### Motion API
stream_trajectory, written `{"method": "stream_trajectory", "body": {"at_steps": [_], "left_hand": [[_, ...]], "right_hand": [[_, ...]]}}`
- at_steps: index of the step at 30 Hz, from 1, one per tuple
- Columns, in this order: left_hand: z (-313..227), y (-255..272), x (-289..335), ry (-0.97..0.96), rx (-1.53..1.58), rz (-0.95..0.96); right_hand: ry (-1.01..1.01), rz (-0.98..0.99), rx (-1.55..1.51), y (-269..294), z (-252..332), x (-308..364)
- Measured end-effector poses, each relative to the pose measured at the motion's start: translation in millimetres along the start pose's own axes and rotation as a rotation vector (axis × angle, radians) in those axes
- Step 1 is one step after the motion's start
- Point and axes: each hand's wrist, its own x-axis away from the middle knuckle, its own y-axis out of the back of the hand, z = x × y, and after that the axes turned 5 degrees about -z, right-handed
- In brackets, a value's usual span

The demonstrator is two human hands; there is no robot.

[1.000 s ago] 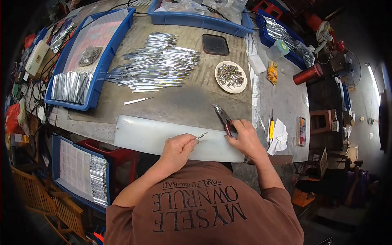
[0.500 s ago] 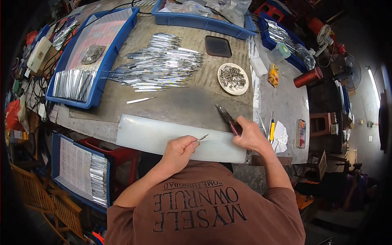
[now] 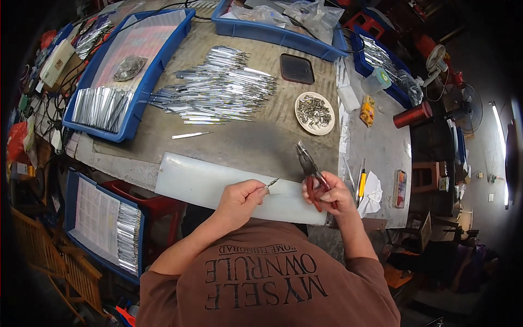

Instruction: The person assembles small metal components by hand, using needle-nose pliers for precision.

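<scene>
My left hand (image 3: pixel 239 201) is closed in a pinch over the pale white board (image 3: pixel 190 178) at the table's near edge. A short, thin metal piece (image 3: pixel 273 182) sticks out beyond its thumb and finger; the rest of it is hidden in the grip. To its right, my right hand (image 3: pixel 336 197) holds pliers (image 3: pixel 309 169) by their red handles, which stand somewhat apart. The dark jaws point up and away, clear of the metal piece. Beyond the hands lie a heap of slim silver rods (image 3: pixel 223 87) and one separate rod (image 3: pixel 190 134).
A cream dish (image 3: pixel 299 115) of small metal sleeves stands beyond the pliers, near a black square tray (image 3: pixel 297 69). Blue trays stand at the left (image 3: pixel 143 92) and back (image 3: pixel 278 37). A yellow-handled tool (image 3: pixel 362 182) and white tissue (image 3: pixel 372 193) lie right of my right hand.
My right hand has turned the pliers more upright, and their two handles now show spread apart. My left hand keeps its pinch on the thin metal piece. The whole view has shifted slightly.
</scene>
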Motion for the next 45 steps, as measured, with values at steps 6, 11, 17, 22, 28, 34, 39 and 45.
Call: {"method": "stream_trajectory", "body": {"at_steps": [6, 11, 17, 22, 28, 34, 39, 45], "left_hand": [[-15.9, -0.4, -4.6, -0.014, 0.035, 0.017], [-17.6, -0.4, -6.8, -0.013, 0.033, -0.009], [-14.1, -0.8, -7.0, 0.006, 0.042, -0.029], [-19.4, -0.2, -6.7, 0.013, -0.036, -0.044], [-20.3, -0.4, -6.1, 0.022, -0.032, -0.035], [-16.4, -0.8, -6.4, 0.033, 0.002, -0.032], [-14.7, -0.8, -7.0, 0.047, 0.007, -0.040], [-6.6, 0.5, -8.9, 0.051, 0.037, -0.047]], "right_hand": [[0.030, 0.099, -0.119, -17.6, -17.4, 2.6], [0.039, 0.097, -0.046, -22.4, -24.1, 3.3], [0.043, 0.142, 0.062, -26.0, -26.5, 4.6], [0.049, 0.137, 0.094, -25.8, -29.4, 5.9], [0.053, 0.168, 0.181, -24.8, -28.0, 5.9], [0.066, 0.113, 0.308, -30.0, -25.2, 7.4], [0.073, 0.056, 0.354, -36.7, -22.7, 8.7], [0.064, 0.033, 0.436, -35.3, -27.0, 11.0]]}}
